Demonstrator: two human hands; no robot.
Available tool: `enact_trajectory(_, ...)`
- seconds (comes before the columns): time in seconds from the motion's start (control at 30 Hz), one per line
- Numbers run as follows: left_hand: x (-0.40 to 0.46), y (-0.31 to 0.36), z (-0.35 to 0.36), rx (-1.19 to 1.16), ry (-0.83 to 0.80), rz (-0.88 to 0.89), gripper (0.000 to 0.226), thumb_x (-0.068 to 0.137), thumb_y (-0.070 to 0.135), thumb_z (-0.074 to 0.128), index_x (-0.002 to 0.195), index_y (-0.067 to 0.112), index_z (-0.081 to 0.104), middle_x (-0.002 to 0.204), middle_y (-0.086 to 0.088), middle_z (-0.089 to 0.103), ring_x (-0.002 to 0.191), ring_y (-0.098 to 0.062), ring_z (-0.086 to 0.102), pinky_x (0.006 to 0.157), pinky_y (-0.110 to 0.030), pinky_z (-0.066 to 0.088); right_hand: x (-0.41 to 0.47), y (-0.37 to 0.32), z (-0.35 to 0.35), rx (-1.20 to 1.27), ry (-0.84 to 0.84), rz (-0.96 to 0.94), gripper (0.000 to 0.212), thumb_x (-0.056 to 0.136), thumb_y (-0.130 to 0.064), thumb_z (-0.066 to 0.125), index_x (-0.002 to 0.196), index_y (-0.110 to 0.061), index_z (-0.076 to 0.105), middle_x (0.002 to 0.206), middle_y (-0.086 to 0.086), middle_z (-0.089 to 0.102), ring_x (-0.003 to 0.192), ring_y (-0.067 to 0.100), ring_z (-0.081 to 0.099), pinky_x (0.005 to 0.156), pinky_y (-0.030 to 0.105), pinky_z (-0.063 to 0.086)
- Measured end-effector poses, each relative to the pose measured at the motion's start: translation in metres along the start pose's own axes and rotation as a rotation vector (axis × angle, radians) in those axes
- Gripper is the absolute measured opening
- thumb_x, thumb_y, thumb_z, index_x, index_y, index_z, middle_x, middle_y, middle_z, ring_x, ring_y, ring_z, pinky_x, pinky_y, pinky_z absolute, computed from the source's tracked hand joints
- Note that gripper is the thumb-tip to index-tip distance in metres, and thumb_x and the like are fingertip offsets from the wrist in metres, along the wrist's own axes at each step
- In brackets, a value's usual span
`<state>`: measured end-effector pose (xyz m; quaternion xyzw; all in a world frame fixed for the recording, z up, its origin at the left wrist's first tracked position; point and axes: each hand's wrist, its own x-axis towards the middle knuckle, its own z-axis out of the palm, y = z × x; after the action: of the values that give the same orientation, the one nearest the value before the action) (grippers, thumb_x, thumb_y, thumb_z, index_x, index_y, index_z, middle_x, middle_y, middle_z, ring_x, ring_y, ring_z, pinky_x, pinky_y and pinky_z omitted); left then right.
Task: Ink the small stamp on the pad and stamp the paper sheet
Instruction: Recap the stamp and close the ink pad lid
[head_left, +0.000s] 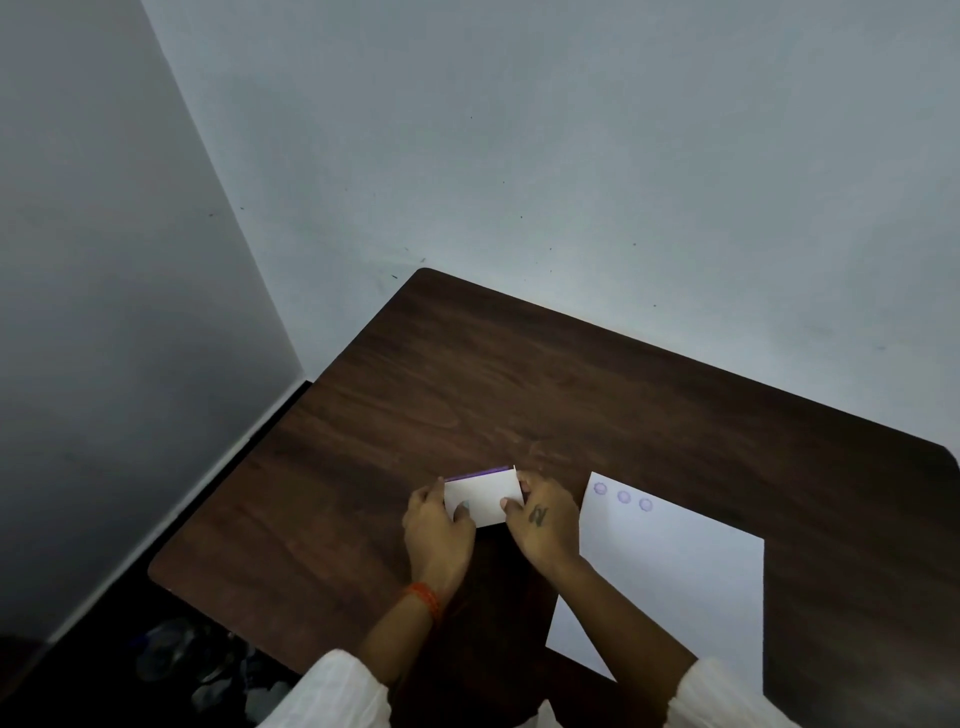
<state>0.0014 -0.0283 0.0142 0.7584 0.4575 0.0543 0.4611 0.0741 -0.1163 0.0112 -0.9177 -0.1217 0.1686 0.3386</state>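
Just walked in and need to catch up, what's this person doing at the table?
A person holds a small white box with a purple edge, probably the ink pad, between the left hand and right hand over a dark wooden table. To its right lies a paper sheet already bearing three round purple stamp marks along its top edge. No stamp can be made out.
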Motion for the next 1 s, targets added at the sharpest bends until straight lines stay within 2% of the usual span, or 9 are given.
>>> enact_trajectory(0.3, 0.003, -0.004, 0.009, 0.053, 0.002, -0.022, 0.048, 0.086, 0.013, 0.058, 0.131, 0.005, 0.045, 0.135, -0.016, 0.047, 0.123, -0.032, 0.047, 0.107, -0.045, 0.040, 0.003, 0.003, 0.010, -0.018, -0.021, 0.072, 0.044, 0.085, -0.022, 0.064, 0.126, -0.013, 0.052, 0.129, 0.009, 0.059, 0.115, 0.027, 0.058, 0.101, 0.037, 0.049)
enact_trajectory(0.57, 0.006, -0.007, 0.011, 0.046, 0.004, -0.041, 0.046, 0.087, 0.009, 0.055, 0.132, 0.007, 0.045, 0.135, -0.015, 0.047, 0.122, -0.031, 0.048, 0.107, -0.044, 0.041, 0.008, 0.004, 0.011, -0.092, -0.041, 0.039, 0.044, 0.086, -0.022, 0.063, 0.128, -0.014, 0.051, 0.130, 0.008, 0.058, 0.118, 0.026, 0.056, 0.102, 0.037, 0.048)
enact_trajectory(1.0, 0.013, -0.008, 0.005, 0.051, 0.019, -0.047, 0.044, 0.087, 0.009, 0.058, 0.129, 0.010, 0.048, 0.132, -0.013, 0.050, 0.113, -0.028, 0.055, 0.101, -0.041, 0.046, 0.014, 0.008, 0.010, -0.057, -0.036, 0.039, 0.036, 0.086, -0.019, 0.063, 0.121, -0.013, 0.059, 0.123, 0.008, 0.064, 0.111, 0.025, 0.061, 0.096, 0.034, 0.052)
